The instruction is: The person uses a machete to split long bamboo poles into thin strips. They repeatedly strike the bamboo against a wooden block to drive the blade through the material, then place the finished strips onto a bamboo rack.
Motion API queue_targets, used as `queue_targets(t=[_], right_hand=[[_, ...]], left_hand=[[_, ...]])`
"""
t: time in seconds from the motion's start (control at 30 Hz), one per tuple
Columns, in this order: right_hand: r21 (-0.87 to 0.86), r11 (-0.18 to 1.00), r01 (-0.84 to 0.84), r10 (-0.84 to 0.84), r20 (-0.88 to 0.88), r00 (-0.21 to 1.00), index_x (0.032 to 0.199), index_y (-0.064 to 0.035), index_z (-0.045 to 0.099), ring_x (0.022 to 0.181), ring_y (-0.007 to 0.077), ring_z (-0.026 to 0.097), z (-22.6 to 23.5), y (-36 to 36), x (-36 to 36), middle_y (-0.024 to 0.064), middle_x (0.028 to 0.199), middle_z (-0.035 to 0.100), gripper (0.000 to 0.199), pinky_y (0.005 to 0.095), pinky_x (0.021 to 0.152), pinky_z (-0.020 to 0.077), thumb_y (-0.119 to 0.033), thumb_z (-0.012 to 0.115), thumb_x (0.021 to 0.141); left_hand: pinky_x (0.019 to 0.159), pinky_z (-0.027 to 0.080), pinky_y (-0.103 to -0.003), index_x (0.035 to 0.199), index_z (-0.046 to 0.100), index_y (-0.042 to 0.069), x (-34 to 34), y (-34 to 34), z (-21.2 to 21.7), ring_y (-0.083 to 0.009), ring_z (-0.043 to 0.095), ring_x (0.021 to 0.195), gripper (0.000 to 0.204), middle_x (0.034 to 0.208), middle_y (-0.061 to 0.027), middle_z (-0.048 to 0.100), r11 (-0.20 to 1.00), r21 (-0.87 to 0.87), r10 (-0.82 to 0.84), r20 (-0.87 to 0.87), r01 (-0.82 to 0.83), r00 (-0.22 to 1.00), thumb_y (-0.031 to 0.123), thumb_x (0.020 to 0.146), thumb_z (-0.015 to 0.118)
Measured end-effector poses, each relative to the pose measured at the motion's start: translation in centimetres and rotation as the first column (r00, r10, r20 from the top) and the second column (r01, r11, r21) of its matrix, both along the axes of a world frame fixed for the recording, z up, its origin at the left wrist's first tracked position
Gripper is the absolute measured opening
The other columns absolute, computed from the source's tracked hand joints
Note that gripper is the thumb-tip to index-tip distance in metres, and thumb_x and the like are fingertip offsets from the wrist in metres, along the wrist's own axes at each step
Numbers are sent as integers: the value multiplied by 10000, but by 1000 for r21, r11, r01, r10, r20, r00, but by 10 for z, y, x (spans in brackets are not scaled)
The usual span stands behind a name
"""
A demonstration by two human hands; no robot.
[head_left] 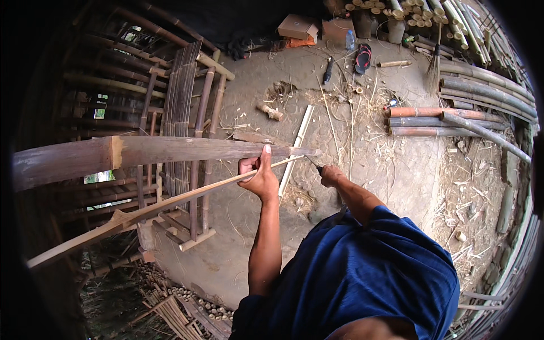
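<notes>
My left hand [263, 180], center of frame, grasping: thumb up flat against a long, wide, brown-grey split-bamboo length [187, 149], fingers curled in around a long, narrow, pale-edged bamboo strip [187, 196] just below it. Wide length runs from the left edge of frame to just right of center, its tapered end sticking out past my thumb; a raised, pale node band crosses it at left. Narrow strip slants from lower left up to that same end, has a pale bump toward its far left; the two spread well apart at left, close together at my hand. Can't tell whether they're still joined at the tip.

My right hand [333, 175], right of center, clenched on a dark-handled knife [319, 169], its thin blade pointing up-left at the tapered end. Can't tell if the blade touches. Both bamboo pieces lie mostly to the left of my hands; only the short end sits between them.

Behind that end, a straight, pale split-bamboo slat [296, 150] on the grey dirt floor [368, 192]. Left side: brown bamboo-pole frame [204, 130]. Top: brown cardboard box [297, 27], clear plastic bottle [350, 39], black sandal with red straps [362, 59]. Right: reddish and dark bamboo poles [422, 122], pale shavings [467, 198] scattered below.
</notes>
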State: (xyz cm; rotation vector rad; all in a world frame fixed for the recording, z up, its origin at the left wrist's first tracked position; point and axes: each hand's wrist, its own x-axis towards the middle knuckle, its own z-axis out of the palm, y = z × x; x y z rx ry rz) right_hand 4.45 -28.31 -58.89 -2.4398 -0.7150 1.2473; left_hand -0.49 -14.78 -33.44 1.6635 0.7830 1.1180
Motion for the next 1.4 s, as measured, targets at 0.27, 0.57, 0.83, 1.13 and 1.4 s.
queue_targets(t=[0.27, 0.57, 0.83, 1.13, 1.4], right_hand=[[86, 984, 156, -106, -423, 900, 772, 30, 625, 575, 234, 667, -36, -19, 17, 151, 678, 654, 137, 388, 476, 525, -104, 619, 743], [52, 913, 405, -122, -911, 393, 991, -54, 602, 488, 142, 558, -56, -47, 35, 38, 647, 588, 233, 309, 434, 469, -108, 638, 768], [130, 990, 50, 55, -695, 717, 782, -47, 657, 519, 237, 631, -75, -92, -37, 139, 677, 658, 121, 410, 449, 496, -153, 659, 723], [451, 841, 300, -191, -272, 943, 1021, -24, 624, 737, 174, 584, 109, -140, -10, 44, 811, 635, 394, 338, 708, 496, -161, 823, 709], [893, 422, 153, 33, -184, 982, 1308, -103, 582, 1116, 260, 619, 238, 72, -4, 129, 1223, 639, 718, 378, 928, 489, -266, 897, 683]], left_hand=[[539, 416, -215, 775, 574, 20, -4, 11, -3, -65, 526, 594, 229, 744, -57, 650, 995, -32, -91, 59, 93, 994, 32, 807, 801], [610, 432, -209, 811, 614, -6, 10, 7, -7, -63, 540, 654, 191, 754, -35, 655, 989, -7, -150, 24, 150, 988, 51, 824, 796], [545, 377, -205, 750, 560, 22, 3, 48, 3, -45, 485, 609, 247, 686, -3, 599, 999, -25, -44, 20, 44, 999, 55, 833, 790], [503, 314, -214, 847, 650, 35, -31, 80, 88, -22, 409, 562, 185, 706, 18, 595, 989, -17, -144, 21, 145, 989, 35, 777, 821], [596, 450, -199, 754, 628, 3, -86, 88, 166, -37, 562, 634, 195, 719, -18, 669, 946, 12, -325, -14, 325, 946, 46, 795, 815]])
